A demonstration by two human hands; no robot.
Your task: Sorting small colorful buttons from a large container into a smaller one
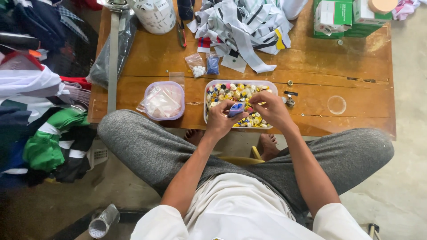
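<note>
Over the near edge of the wooden table (311, 71), above a clear rectangular tub of mixed colourful buttons (240, 103), both hands together. Left hand (221, 119) closed around a small blue packet (236, 109), pinched between thumb and fingers, lying roughly left to right with its free end toward the right hand. Right hand (270, 108) just beside it, fingers curled down with the tips at or barely above the buttons; whether anything is pinched there, impossible to tell. Packet therefore held directly over the tub's near half, touching the left hand and only a small gap from the right fingertips; left hand clearly the nearer.

Just left of the tub, a round lilac-rimmed container (164, 100) holding clear plastic bags. Behind the tub, toward the table's middle, two little bags, one of white pieces (197, 69) and one blue (213, 65). Further back, a heap of grey and white fabric strips (243, 24); at the far right corner, green and white boxes (344, 18). Off the left edge, folded clothes in a pile (40, 129).
</note>
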